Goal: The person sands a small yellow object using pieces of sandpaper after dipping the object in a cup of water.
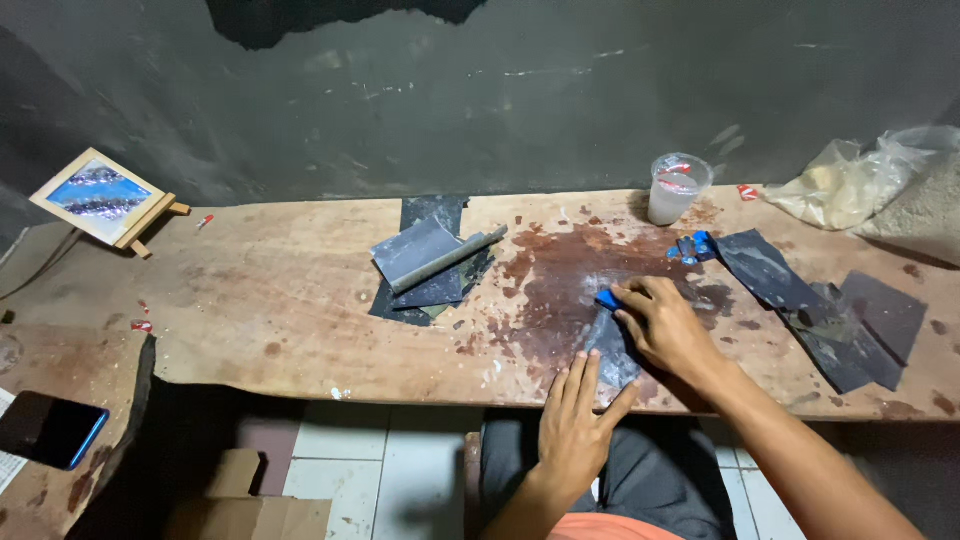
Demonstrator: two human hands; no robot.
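My right hand [668, 325] presses a small blue block [608, 299] down onto a dark grey sheet of sandpaper [610, 355] lying on a stained wooden bench [280, 300]. The fingers are curled over the block. My left hand [578, 420] lies flat with fingers spread on the near end of the same sheet, at the bench's front edge, holding it down. A wet, dark brown patch [570, 280] spreads over the bench around the sheet.
More grey sandpaper sheets [425, 260] lie mid-bench, others [830, 310] at the right. A clear plastic cup [675, 188] and plastic bags [860, 180] stand at the back right. A small framed picture [100, 195] leans at the left. A phone [48, 428] rests on a lower ledge.
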